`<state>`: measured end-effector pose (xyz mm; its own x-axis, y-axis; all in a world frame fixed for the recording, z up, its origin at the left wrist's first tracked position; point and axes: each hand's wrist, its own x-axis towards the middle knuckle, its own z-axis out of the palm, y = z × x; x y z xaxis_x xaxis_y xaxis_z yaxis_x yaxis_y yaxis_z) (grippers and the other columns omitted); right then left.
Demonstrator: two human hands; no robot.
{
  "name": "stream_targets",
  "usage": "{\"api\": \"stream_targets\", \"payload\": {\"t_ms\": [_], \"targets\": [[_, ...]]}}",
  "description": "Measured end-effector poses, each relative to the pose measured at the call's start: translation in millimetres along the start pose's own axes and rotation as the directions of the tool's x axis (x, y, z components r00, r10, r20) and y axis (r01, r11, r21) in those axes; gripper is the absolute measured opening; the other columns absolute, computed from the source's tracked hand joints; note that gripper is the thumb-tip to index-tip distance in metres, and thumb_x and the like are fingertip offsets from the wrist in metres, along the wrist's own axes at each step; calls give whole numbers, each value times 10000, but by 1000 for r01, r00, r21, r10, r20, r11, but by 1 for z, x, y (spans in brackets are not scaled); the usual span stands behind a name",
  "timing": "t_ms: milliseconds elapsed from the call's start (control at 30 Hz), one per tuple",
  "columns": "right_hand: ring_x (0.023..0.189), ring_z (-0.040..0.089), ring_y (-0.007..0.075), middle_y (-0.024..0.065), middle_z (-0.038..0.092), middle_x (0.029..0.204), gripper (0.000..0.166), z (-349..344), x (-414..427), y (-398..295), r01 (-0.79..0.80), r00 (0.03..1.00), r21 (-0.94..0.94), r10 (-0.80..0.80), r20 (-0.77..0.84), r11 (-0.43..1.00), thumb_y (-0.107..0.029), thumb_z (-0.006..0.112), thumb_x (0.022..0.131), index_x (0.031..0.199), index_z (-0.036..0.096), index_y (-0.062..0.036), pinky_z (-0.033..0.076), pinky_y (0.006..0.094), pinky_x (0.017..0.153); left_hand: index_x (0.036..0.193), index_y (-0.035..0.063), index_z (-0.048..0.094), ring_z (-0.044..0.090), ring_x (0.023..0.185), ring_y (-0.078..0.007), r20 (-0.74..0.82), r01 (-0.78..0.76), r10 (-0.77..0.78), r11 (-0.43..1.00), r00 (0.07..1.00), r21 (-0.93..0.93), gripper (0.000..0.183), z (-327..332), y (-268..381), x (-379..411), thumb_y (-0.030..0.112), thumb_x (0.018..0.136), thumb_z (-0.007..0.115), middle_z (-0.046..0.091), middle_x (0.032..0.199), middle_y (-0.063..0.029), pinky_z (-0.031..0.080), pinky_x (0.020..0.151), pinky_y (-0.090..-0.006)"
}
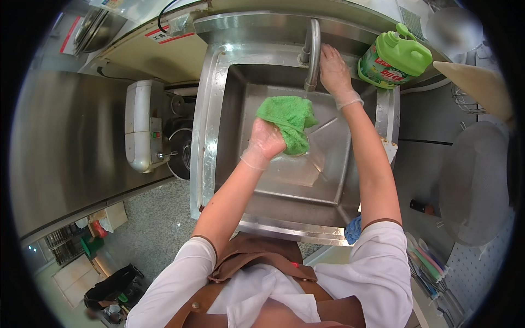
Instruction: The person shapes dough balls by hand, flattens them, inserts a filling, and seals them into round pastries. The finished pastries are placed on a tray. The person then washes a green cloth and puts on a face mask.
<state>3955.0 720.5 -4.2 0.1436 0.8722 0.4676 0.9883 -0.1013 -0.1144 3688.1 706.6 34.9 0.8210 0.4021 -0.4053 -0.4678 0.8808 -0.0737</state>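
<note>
My left hand (266, 139), in a clear disposable glove, holds a green terry cloth (287, 117) over the stainless steel sink (262, 180). The cloth drapes over the fingers and hides them. Above the cloth's right side hangs the end of the metal faucet (314, 57). My right hand (335, 71), gloved the same way, reaches to the back of the sink just right of the faucet. Its fingers stretch toward the backsplash; the spout partly hides the thumb side, so its grip on any faucet part cannot be made out.
A green pump jug (396, 57) stands on the sink's back right corner. Left of the sink is a white stand mixer (141, 127) with a metal bowl (180, 153). A blue cloth (352, 230) hangs at the front right rim. A dark-handled knife (420, 206) lies at right.
</note>
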Motion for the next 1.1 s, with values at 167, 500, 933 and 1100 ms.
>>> {"api": "stream_targets", "payload": {"t_ms": [167,500,933,1100], "targets": [[1269,500,360,191,525,1374,426,-3,-38,-7,-138,990,200,127,65,970,-74,518,904,1317,525,32,384,425,1109,1279,-25,563,584,1178,-350,-32,-33,35,998,999,48,432,15,-6,7,286,1013,423,599,1300,-188,445,1060,-479],[1400,347,433,260,363,1523,519,-18,-97,-168,-563,792,672,546,274,480,-338,448,1025,1393,496,24,245,459,1181,1355,89,534,574,1200,-279,-94,-22,40,983,995,184,466,-30,-30,13,410,1026,455,567,1355,-122,437,1073,-454],[1141,581,285,213,539,1380,563,-16,-91,-167,200,420,300,358,834,-933,-308,447,1014,1427,399,72,456,353,992,1297,11,533,604,1151,-279,-365,66,73,934,928,352,338,-47,-43,16,180,1008,490,610,1252,-153,517,989,-431],[1098,596,269,178,583,1294,402,-13,-96,-175,-296,319,553,465,826,-779,-173,458,992,1306,489,77,462,323,974,1222,5,564,624,1089,-276,-446,92,223,808,867,582,297,-45,-40,27,190,996,509,641,1175,-146,525,962,-430]]}}
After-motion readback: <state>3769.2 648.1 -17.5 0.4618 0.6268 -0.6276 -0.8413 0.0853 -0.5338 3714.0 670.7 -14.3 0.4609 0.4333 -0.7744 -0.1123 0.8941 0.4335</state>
